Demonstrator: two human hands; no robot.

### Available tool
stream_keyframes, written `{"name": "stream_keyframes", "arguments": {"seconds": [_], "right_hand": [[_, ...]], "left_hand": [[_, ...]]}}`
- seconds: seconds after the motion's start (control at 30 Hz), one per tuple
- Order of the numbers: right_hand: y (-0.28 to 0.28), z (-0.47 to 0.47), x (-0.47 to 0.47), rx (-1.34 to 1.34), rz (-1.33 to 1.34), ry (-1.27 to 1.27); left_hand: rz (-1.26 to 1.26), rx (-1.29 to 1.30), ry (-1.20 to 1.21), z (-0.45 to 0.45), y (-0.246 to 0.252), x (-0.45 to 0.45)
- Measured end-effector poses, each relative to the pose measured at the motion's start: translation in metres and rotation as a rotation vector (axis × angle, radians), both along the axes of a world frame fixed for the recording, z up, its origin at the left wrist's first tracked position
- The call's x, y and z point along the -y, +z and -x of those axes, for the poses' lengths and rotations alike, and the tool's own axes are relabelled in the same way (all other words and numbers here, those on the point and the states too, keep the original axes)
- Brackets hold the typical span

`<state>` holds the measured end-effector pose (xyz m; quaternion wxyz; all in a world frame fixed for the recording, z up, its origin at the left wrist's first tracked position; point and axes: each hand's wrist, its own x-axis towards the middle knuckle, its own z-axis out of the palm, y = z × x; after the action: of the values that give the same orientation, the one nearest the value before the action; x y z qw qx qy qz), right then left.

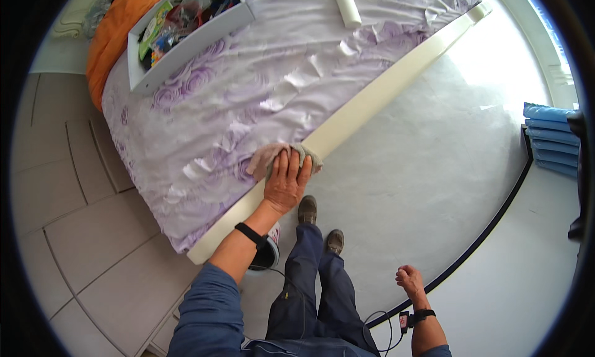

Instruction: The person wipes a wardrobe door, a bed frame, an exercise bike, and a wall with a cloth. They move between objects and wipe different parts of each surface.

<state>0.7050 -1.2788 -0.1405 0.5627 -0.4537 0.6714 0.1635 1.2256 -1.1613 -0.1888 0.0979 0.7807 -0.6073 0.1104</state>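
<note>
My left hand (286, 178) presses a pinkish-grey cloth (267, 156) down on the top edge of a cream bed board (362, 106), with its fingers spread over the cloth. The cloth drapes over both sides of the board. Lower right, my right hand (409, 279) hangs above the floor with its fingers curled; I see nothing in it. Beside the board lies a rumpled bedsheet with purple roses (223, 96). Both wrists wear black bands, and the right one carries a small device with a cable.
On the bed stand a white drawer-like box (195, 43) of assorted items and a white roll (348, 8). A bin (267, 257) stands by my feet. An orange cloth (109, 36) hangs at the bed's far left. Stacked blue packages (553, 138) are at the right.
</note>
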Motion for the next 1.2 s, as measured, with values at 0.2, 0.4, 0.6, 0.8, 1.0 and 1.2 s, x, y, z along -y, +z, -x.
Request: {"name": "stream_keyframes", "arguments": {"seconds": [0.2,0.4,0.6,0.8,1.0,1.2], "right_hand": [[0.026,-0.061,0.019,0.058,0.042,0.003],[0.05,-0.052,0.039,0.045,0.026,-0.039],[0.053,-0.003,0.067,-0.002,-0.023,-0.149],[0.049,0.027,0.136,-0.03,-0.074,-0.262],[0.042,0.044,0.211,0.009,-0.07,-0.377],[0.017,0.05,0.266,0.053,-0.061,-0.386]], "left_hand": [[0.037,-0.072,-0.074,-0.01,0.02,0.054],[0.012,-0.065,-0.11,-0.01,0.037,0.14],[0.006,-0.032,-0.16,-0.011,0.057,0.249],[-0.078,-0.006,-0.179,-0.01,0.067,0.364],[-0.166,-0.019,-0.198,-0.008,0.075,0.453],[-0.187,0.045,-0.202,-0.003,0.075,0.515]]}}
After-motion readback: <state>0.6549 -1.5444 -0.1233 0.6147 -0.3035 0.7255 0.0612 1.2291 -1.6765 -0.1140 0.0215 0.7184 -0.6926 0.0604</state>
